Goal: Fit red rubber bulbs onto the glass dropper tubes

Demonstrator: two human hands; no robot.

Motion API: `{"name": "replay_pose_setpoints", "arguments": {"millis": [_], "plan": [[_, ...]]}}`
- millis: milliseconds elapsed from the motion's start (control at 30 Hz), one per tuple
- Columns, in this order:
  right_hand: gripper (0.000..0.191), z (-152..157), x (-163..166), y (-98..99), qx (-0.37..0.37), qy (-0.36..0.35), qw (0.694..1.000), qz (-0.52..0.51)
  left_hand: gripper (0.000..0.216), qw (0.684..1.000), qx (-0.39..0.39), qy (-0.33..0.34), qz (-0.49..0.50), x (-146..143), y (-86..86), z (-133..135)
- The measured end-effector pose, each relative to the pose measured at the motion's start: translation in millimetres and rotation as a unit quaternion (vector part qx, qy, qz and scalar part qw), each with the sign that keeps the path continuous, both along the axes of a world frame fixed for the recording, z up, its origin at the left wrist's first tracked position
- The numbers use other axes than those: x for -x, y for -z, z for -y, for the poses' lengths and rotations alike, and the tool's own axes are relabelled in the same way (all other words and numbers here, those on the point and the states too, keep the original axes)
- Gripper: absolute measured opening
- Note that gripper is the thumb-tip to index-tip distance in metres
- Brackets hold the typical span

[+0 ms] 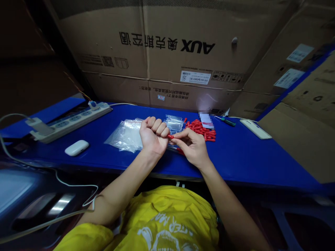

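My left hand (154,136) is closed in a fist over the table, and whatever lies inside it is hidden. A small red plastic piece (170,136) sticks out at the fist's right side. My right hand (194,148) pinches that piece between thumb and fingertips. Behind the hands lies a bundle of thin silvery rods (174,122). To its right is a loose pile of similar red plastic pieces (199,128). More rods with red ends (180,150) show partly below my hands. Clear plastic bags (125,136) lie left of my left hand.
On the blue table (235,157) stand a white power strip (75,120) and a white earbud case (76,147) at left. A screwdriver (227,121) and a white phone-like slab (255,129) lie at right. A large cardboard box (162,62) walls off the back.
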State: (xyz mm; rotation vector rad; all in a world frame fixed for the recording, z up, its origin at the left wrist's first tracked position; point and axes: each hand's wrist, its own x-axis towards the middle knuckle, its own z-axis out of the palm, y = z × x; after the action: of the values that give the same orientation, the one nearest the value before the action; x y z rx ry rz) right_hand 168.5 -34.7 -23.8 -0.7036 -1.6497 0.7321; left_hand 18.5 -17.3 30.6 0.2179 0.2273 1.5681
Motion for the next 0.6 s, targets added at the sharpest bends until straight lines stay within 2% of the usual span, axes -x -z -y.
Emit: {"name": "replay_pose_setpoints", "arguments": {"millis": [267, 433, 600], "plan": [[0.007, 3, 0, -2.9, -0.051, 0.029, 0.997, 0.045, 0.049, 1.0, 0.001, -0.011, -0.012, -1, 0.7, 1], [0.002, 5, -5, -7.6, -0.082, 0.066, 0.986, 0.126, 0.049, 0.999, 0.015, -0.018, -0.029, 0, 0.9, 0], [0.011, 6, -8, -13.6, -0.049, 0.048, 0.99, 0.125, 0.05, 0.999, 0.018, -0.027, -0.043, 1, 0.8, 0]]}}
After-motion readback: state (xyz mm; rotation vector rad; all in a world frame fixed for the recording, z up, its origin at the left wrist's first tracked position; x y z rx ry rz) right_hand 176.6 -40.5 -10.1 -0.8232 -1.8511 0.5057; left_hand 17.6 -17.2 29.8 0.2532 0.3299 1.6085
